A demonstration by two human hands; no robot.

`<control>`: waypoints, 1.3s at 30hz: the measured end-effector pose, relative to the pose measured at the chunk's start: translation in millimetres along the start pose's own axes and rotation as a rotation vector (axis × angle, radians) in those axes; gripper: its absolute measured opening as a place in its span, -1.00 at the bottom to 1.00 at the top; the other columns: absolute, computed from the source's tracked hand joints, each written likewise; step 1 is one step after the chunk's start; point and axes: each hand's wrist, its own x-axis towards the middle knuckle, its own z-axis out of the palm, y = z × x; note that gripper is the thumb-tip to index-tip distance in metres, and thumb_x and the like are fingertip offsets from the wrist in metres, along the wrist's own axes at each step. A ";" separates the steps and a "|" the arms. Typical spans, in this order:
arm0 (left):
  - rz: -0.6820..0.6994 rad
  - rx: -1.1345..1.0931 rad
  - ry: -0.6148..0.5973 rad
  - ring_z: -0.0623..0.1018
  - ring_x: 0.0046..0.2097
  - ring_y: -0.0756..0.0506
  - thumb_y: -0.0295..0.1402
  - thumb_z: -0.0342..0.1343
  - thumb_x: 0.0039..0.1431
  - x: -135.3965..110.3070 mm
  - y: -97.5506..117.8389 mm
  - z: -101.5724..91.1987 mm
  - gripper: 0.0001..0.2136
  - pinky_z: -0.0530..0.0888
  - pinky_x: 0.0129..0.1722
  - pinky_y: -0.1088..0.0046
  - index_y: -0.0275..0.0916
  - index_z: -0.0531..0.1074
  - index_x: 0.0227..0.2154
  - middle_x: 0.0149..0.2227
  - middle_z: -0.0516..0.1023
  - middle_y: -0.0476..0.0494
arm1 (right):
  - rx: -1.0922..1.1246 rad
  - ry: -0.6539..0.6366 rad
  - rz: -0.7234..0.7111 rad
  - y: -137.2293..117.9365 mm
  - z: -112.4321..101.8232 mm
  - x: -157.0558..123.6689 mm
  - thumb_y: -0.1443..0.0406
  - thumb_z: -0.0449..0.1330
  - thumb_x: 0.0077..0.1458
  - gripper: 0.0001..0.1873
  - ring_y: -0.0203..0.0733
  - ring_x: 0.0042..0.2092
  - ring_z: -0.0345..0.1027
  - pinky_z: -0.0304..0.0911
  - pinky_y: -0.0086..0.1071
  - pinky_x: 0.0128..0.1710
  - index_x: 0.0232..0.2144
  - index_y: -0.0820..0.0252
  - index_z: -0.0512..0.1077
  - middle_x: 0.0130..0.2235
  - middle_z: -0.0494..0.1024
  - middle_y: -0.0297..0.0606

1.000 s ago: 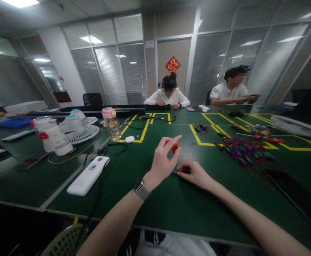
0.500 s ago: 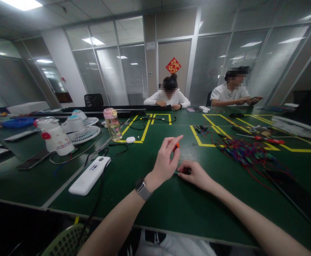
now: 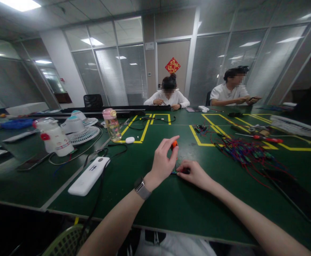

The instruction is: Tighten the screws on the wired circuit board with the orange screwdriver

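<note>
My left hand [image 3: 163, 161] is raised over the green table [image 3: 187, 206], its fingers pinched round the orange handle of a small screwdriver [image 3: 174, 144] that stands upright, tip down. A watch [image 3: 141, 188] sits on that wrist. Just to the right, my right hand [image 3: 195, 173] rests on the table, fingers closed on a small dark part with red and green bits [image 3: 181, 171] right under the screwdriver's tip.
A pile of red and blue wired parts [image 3: 244, 153] lies to the right, with a red screwdriver [image 3: 264, 138] behind it. At left are a white power bank [image 3: 88, 176], a white bottle [image 3: 54, 137], small fans [image 3: 78, 129] and a pink-capped bottle [image 3: 112, 124]. Two people sit across the table.
My left hand has turned slightly on the screwdriver, and the orange handle shows less between the fingers. My right hand has stayed on the small part.
</note>
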 end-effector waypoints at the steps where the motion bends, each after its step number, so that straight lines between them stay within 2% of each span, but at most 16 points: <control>1: 0.002 0.024 0.011 0.47 -0.16 -0.07 -0.42 0.01 0.30 -0.1 0.2 0.1 -0.74 0.43 -0.11 0.38 -0.17 0.38 0.03 -0.20 0.44 -0.10 | -0.002 0.000 0.000 0.2 -0.1 0.0 0.39 0.25 -0.04 -0.91 -0.18 -0.34 0.41 0.32 -0.35 -0.31 -0.42 0.25 0.57 -0.38 0.52 -0.22; 4: 0.004 0.062 -0.005 0.45 -0.15 -0.08 -0.40 0.05 0.28 -0.2 1.1 0.6 -0.73 0.42 -0.10 0.37 -0.16 0.39 0.03 -0.19 0.39 -0.11 | 0.014 -0.001 0.000 0.0 -0.6 -0.5 0.40 0.25 -0.04 -0.91 -0.18 -0.34 0.41 0.33 -0.34 -0.29 -0.41 0.25 0.57 -0.36 0.53 -0.22; 8: 0.007 -0.007 -0.094 0.44 -0.06 -0.06 -0.50 -0.09 0.33 -0.3 1.0 1.5 -0.60 0.40 -0.01 0.37 -0.15 0.19 0.20 -0.05 0.39 -0.16 | 0.029 -0.008 0.002 -0.2 -0.6 -1.1 0.39 0.24 -0.02 -0.89 -0.18 -0.33 0.42 0.33 -0.34 -0.29 -0.39 0.27 0.57 -0.35 0.53 -0.20; 14: -0.008 0.061 -0.020 0.44 -0.25 -0.03 -0.37 0.16 0.22 0.6 -1.5 0.0 -0.72 0.44 -0.19 0.43 -0.14 0.41 -0.01 -0.26 0.35 -0.04 | 0.013 -0.007 0.007 -0.5 -0.8 -1.2 0.39 0.25 -0.03 -0.89 -0.17 -0.33 0.41 0.33 -0.33 -0.28 -0.39 0.26 0.57 -0.34 0.53 -0.21; 16: 0.003 0.053 -0.028 0.45 -0.19 -0.05 -0.36 0.09 0.27 1.2 -0.9 -1.3 -0.71 0.44 -0.14 0.40 -0.15 0.38 0.04 -0.20 0.37 -0.08 | 0.013 -0.012 0.008 -2.4 -1.8 -1.3 0.38 0.25 -0.02 -0.88 -0.17 -0.32 0.41 0.33 -0.33 -0.28 -0.38 0.25 0.57 -0.34 0.53 -0.20; 20: 0.052 -0.005 -0.034 0.44 0.00 -0.07 -0.48 -0.12 0.35 1.3 -0.4 -1.3 -0.64 0.40 0.02 0.34 -0.17 0.24 0.17 -0.02 0.40 -0.17 | 0.013 -0.016 0.005 -5.4 -3.9 -1.6 0.38 0.25 -0.02 -0.90 -0.18 -0.32 0.41 0.32 -0.34 -0.28 -0.40 0.25 0.57 -0.35 0.52 -0.22; 25: 0.038 0.091 0.039 0.45 -0.20 -0.05 -0.35 0.11 0.25 -1.1 -0.9 0.3 -0.75 0.46 -0.16 0.39 -0.17 0.42 -0.02 -0.22 0.38 -0.08 | 0.028 -0.014 0.017 -3.1 -3.3 -1.5 0.38 0.26 -0.04 -0.90 -0.19 -0.34 0.40 0.33 -0.34 -0.29 -0.40 0.22 0.58 -0.34 0.54 -0.23; 27: 0.033 0.084 0.021 0.45 -0.18 -0.06 -0.34 0.08 0.27 -1.4 0.1 0.1 -0.74 0.45 -0.14 0.38 -0.17 0.40 0.00 -0.19 0.38 -0.11 | 0.029 -0.013 0.014 -2.4 -2.9 -1.4 0.38 0.25 -0.03 -0.89 -0.19 -0.33 0.40 0.33 -0.34 -0.29 -0.40 0.23 0.58 -0.35 0.54 -0.22; 31: 0.061 -0.012 -0.049 0.46 -0.06 -0.07 -0.47 -0.12 0.35 -0.9 1.4 0.1 -0.64 0.43 -0.03 0.35 -0.17 0.24 0.17 -0.08 0.43 -0.16 | 0.028 -0.020 0.008 -3.3 -3.4 -1.5 0.35 0.25 -0.01 -0.89 -0.18 -0.33 0.40 0.31 -0.34 -0.30 -0.40 0.23 0.58 -0.36 0.53 -0.23; 36: 0.032 0.094 0.038 0.44 -0.26 -0.04 -0.32 0.14 0.23 -0.3 -0.2 -0.9 -0.78 0.44 -0.19 0.42 -0.18 0.46 -0.07 -0.30 0.37 -0.05 | 0.025 -0.024 0.015 -5.4 -4.3 -1.8 0.35 0.25 -0.02 -0.89 -0.18 -0.32 0.40 0.32 -0.33 -0.28 -0.40 0.24 0.58 -0.33 0.54 -0.22; 39: 0.025 0.082 0.006 0.46 -0.16 -0.07 -0.35 0.02 0.31 0.6 0.6 -3.0 -0.75 0.44 -0.12 0.38 -0.18 0.41 0.01 -0.19 0.41 -0.12 | 0.023 -0.018 0.014 -5.5 -4.2 -1.8 0.36 0.25 -0.02 -0.90 -0.19 -0.33 0.39 0.31 -0.35 -0.29 -0.41 0.23 0.57 -0.35 0.53 -0.24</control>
